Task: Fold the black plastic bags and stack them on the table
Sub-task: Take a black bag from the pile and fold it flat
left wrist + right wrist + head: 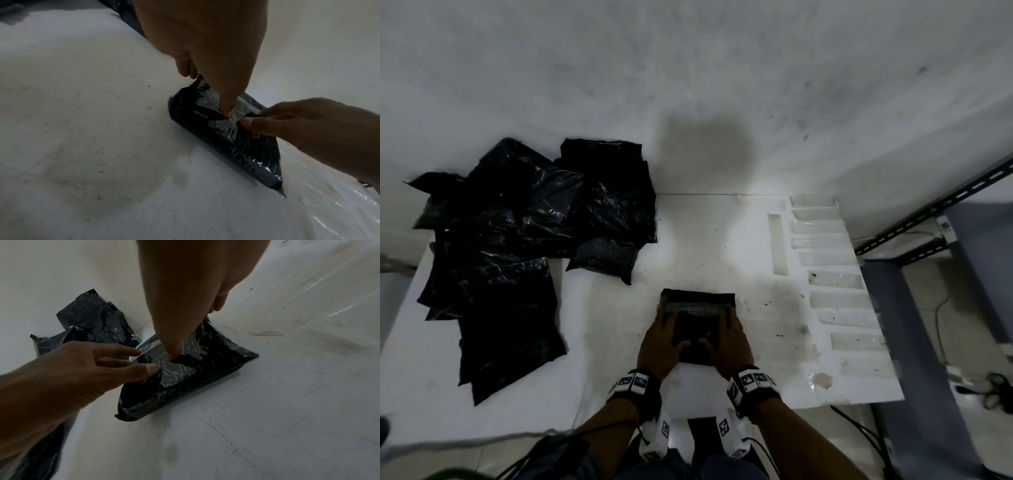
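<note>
Bags [517, 240] of black plastic lie heaped on the left part of the white table [602, 325], some flat, some crumpled. Nearer the middle, at the front edge, a small folded bag [697, 305] rests flat. Left hand [662, 342] presses on its left side with fingers spread and nearly straight; right hand [729, 342] does likewise on its right side, thumbs [255, 124] touching the top fold. Clear tape strips [835, 281] line the table's right part.
</note>
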